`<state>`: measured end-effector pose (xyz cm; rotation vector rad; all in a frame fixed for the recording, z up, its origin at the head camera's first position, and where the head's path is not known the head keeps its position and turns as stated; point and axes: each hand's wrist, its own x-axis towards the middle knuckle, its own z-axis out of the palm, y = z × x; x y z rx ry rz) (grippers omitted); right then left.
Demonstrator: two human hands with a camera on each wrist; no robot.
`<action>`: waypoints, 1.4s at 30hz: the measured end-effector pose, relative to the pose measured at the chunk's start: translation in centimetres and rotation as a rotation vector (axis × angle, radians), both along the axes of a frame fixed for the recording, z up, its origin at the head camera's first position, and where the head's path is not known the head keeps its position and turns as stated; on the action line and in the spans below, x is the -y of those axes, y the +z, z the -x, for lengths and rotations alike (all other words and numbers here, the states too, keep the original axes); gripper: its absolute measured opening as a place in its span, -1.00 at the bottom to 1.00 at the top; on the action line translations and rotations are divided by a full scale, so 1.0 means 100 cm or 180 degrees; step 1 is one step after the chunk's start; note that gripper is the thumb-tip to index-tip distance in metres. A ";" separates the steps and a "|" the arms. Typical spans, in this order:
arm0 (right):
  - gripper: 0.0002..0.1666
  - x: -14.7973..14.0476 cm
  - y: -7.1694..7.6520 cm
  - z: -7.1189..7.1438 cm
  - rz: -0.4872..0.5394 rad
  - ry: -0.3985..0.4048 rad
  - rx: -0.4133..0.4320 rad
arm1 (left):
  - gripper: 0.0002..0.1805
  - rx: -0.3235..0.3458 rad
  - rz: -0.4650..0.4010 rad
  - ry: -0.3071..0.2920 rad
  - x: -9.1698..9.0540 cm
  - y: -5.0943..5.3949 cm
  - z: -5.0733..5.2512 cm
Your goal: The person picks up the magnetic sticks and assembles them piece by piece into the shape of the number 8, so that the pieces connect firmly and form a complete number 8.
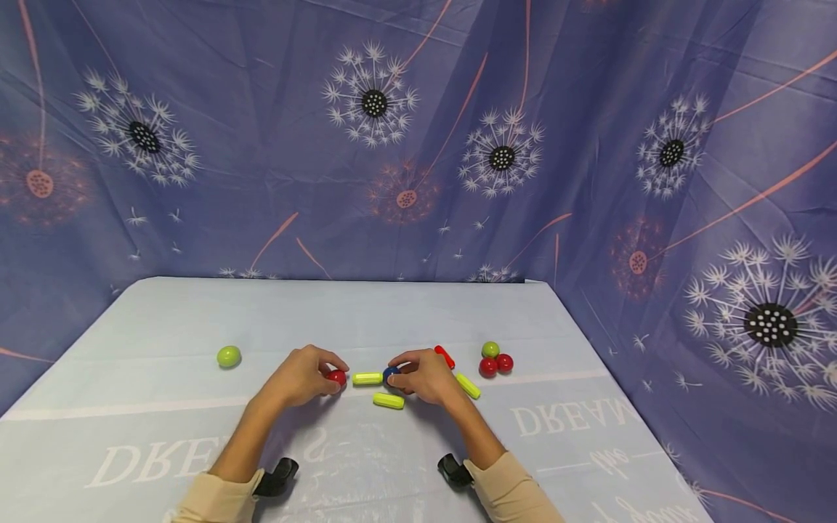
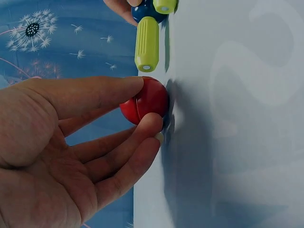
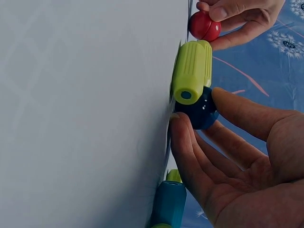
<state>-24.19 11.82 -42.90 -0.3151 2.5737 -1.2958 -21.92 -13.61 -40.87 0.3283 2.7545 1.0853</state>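
Note:
My left hand [image 1: 303, 376] pinches a red ball [image 2: 145, 100] between thumb and fingertips, low at the tabletop. My right hand [image 1: 425, 376] holds a dark blue ball [image 3: 198, 111] by its sides, its fingers covering much of it in the head view. Between the two balls lies a yellow-green ribbed rod [image 1: 368, 378]. One end of this rod meets the blue ball; its other end faces the red ball across a small gap. A second yellow-green rod [image 1: 389, 400] lies nearer to me, close to the blue ball; whether they touch cannot be told.
Beside my right hand lie a red rod [image 1: 445, 357] and another yellow-green rod [image 1: 467, 386]. Further right, a green ball [image 1: 490, 350] and two red balls [image 1: 487, 367] sit together. Another green ball [image 1: 229, 357] is at the left. A patterned curtain [image 1: 418, 145] hangs behind the table [image 1: 196, 312].

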 end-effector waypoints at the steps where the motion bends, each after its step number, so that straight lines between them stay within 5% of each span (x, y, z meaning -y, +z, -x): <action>1: -0.69 0.000 0.000 0.000 0.0001 0.0002 -0.0002 | -0.66 -0.0003 0.0011 -0.0004 -0.001 0.000 0.000; 42: -0.69 0.001 -0.001 -0.001 0.0049 0.0010 -0.0013 | -0.67 0.0011 -0.0010 -0.0049 -0.007 -0.004 0.001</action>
